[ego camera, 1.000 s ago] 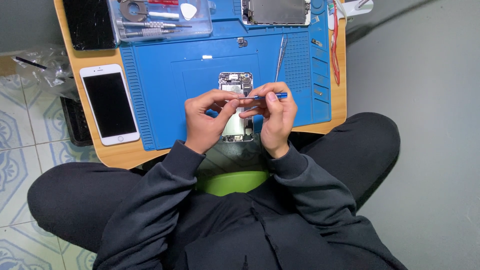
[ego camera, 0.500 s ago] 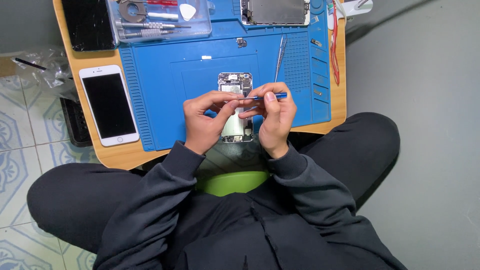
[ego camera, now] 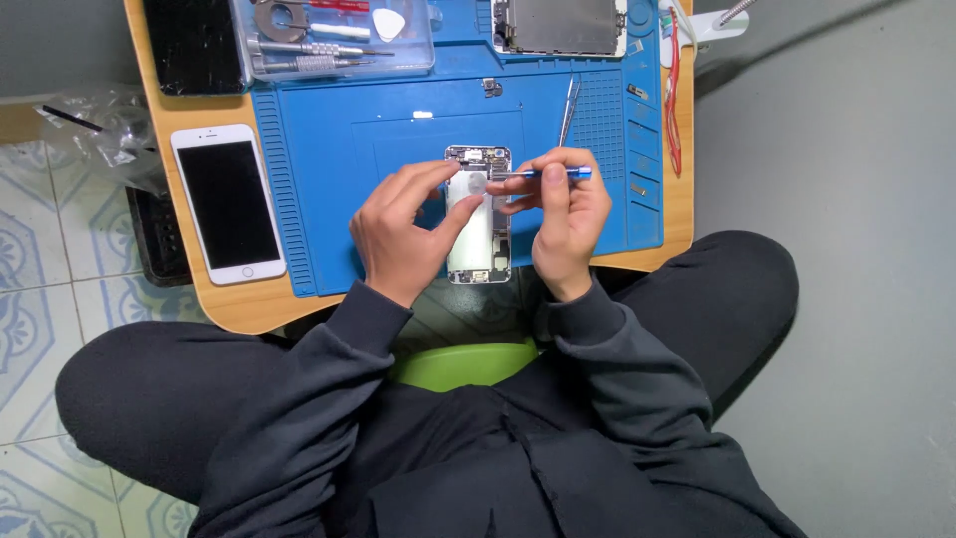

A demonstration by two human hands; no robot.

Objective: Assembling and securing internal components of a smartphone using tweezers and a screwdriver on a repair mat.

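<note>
Screen (ego camera: 560, 26) already off at 12 o'clock; left hand (ego camera: 398, 234) steadies the open phone (ego camera: 478, 214), fingers spread; right hand (ego camera: 563, 214) pinches a screwdriver (ego camera: 558, 173), internals not yet removed.

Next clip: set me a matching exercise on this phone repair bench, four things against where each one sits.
Things:
1. opened phone
2. white phone
3. tweezers
4. screwdriver

Places:
A. on bare wood left of the blue mat
B. held in the right hand
C. lying on the mat, above the hands
D. on the mat, between both hands

Pairs: 1-D, 2-A, 3-C, 4-B
</note>
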